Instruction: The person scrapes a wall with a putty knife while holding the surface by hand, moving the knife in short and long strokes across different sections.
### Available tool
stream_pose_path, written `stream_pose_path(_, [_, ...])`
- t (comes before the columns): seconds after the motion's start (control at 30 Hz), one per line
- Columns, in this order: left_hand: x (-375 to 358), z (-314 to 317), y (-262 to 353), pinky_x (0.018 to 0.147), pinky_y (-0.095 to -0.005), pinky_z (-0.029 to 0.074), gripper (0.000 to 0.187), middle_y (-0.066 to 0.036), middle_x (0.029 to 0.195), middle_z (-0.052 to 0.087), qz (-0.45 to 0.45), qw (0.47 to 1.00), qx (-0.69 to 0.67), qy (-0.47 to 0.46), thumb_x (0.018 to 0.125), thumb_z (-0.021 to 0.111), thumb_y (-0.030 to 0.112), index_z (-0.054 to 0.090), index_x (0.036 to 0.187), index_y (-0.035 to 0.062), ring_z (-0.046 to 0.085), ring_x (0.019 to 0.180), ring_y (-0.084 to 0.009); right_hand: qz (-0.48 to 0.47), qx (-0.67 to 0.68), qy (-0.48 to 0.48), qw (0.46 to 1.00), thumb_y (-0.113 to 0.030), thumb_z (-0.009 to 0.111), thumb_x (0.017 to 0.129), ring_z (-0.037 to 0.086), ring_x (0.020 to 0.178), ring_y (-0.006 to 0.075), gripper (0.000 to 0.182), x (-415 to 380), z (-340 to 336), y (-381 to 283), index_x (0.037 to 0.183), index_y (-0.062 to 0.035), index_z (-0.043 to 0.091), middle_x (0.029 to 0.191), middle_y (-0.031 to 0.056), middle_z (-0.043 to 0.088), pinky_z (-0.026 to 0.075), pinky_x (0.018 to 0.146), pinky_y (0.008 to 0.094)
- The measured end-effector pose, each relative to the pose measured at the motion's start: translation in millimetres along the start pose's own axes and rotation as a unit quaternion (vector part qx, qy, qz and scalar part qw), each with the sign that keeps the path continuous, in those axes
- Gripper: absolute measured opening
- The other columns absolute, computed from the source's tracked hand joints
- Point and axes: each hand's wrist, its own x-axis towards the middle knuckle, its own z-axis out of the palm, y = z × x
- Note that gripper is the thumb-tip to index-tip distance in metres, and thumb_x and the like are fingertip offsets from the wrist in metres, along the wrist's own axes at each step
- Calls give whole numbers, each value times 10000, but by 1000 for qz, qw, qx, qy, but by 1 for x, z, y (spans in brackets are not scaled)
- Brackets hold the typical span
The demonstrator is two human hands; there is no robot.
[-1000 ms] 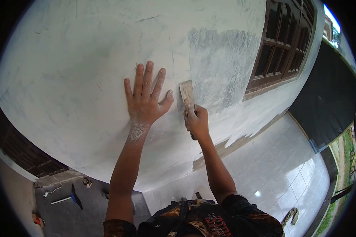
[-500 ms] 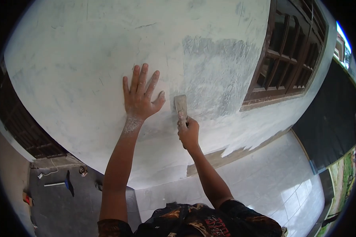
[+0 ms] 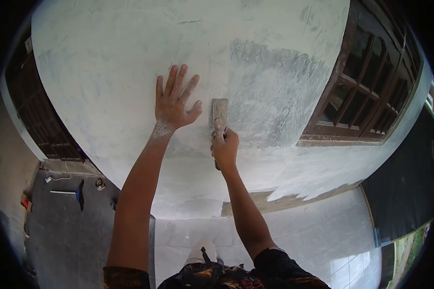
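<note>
My left hand (image 3: 174,103) lies flat on the whitish plastered wall (image 3: 106,91), fingers spread and dusted with white powder. To its right, my right hand (image 3: 225,146) grips the handle of a putty knife (image 3: 220,110). The knife's wide blade points upward and rests against the wall, at the left border of a rougher grey patch (image 3: 275,91). White smears mark my right thumb. My fingers and palm hide most of the handle, though its dark end shows below my fist.
A brown wooden window (image 3: 361,82) is set into the wall at right, another dark-framed opening (image 3: 38,111) at left. Below are pale floor tiles (image 3: 294,236). A blue-headed tool with a white handle (image 3: 65,192) lies on the dark floor at left. A black sheet (image 3: 400,178) hangs at right.
The putty knife has gone a little up the wall and its blade now stands more upright. My left hand stays flat at about the same spot, while the camera view has shifted.
</note>
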Motion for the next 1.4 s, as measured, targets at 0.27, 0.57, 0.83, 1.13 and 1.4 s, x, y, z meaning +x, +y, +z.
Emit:
stream_pose_path(0.27, [1, -1, 3, 1172, -600, 150, 727, -119, 1588, 337, 6, 1000, 11, 2, 750, 676, 353, 502, 1441, 207, 270, 1488, -325, -51, 4, 3, 999, -448, 572, 999, 433, 381, 95, 537, 0, 5, 12, 662, -33, 516, 492, -4, 435, 326, 362, 275])
stream_pose_path(0.57, [-4, 1, 4, 1174, -598, 134, 774, -135, 1590, 328, 6, 1000, 8, 1, 739, 690, 349, 473, 1466, 193, 264, 1490, -331, -46, 20, 6, 999, -444, 580, 996, 431, 386, 92, 537, 3, 0, 12, 662, -29, 513, 505, 0, 443, 318, 363, 269])
stream_pose_path(0.83, [-3, 1, 3, 1178, -594, 129, 767, -134, 1593, 323, 2, 1000, 7, -1, 743, 685, 341, 474, 1465, 193, 263, 1491, -329, 1, 22, 8, 1000, -424, 580, 1001, 441, 404, 92, 532, -5, -6, 0, 658, -21, 524, 522, 1, 454, 331, 375, 271])
stream_pose_path(1.13, [-7, 1, 5, 1179, -594, 130, 753, -131, 1591, 330, 1, 1000, -3, -1, 745, 679, 334, 484, 1458, 194, 264, 1491, -323, 22, 36, 5, 999, -435, 593, 990, 449, 390, 104, 514, -14, -4, 21, 679, -29, 533, 515, 3, 455, 342, 364, 277])
stream_pose_path(1.4, [-7, 2, 4, 1177, -597, 130, 761, -135, 1591, 326, 4, 1000, 1, 5, 743, 688, 330, 480, 1461, 190, 261, 1492, -327, -6, 12, 9, 1000, -447, 590, 988, 442, 381, 99, 517, -10, -10, 23, 680, -36, 528, 492, -2, 434, 332, 360, 274])
